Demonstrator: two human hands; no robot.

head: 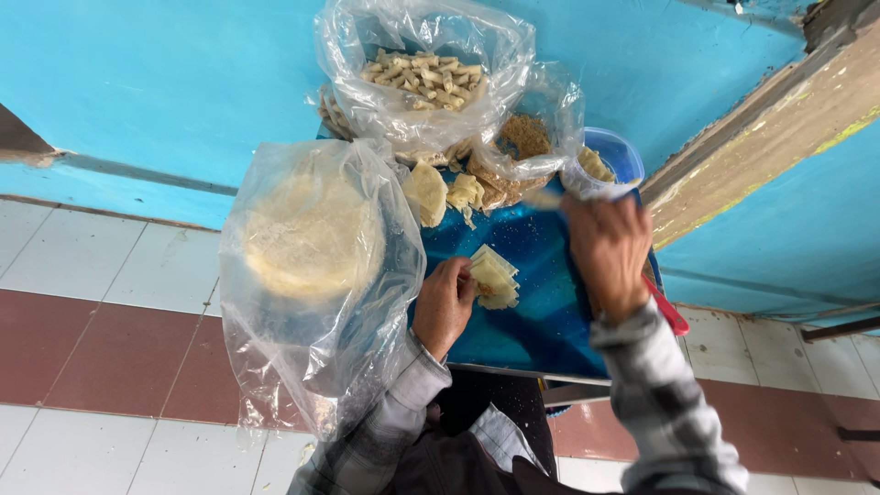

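From the head camera, looking straight down, a blue tray (pixel 541 321) serves as the worktop, resting about at lap height over a red-and-white tiled floor (pixel 119 339).

The left hand (pixel 445 302) lies at about 8 o'clock on the tray, its fingers pinned on a folded pale wrapper (pixel 495 277), seemingly to keep the fold from springing open.

The right hand (pixel 610 257), at 2 o'clock, is blurred; it seems closed around something thin near a small blue tub (pixel 616 158), but I cannot tell for sure. A red handle (pixel 669 312) shows below the wrist.

Supplies ring the far edge within arm's reach: a bag of finished rolls (pixel 426 73) at 12 o'clock, a bag of brown filling (pixel 524 137) beside it, and a bag of round wrappers (pixel 312 238) at 9 o'clock.
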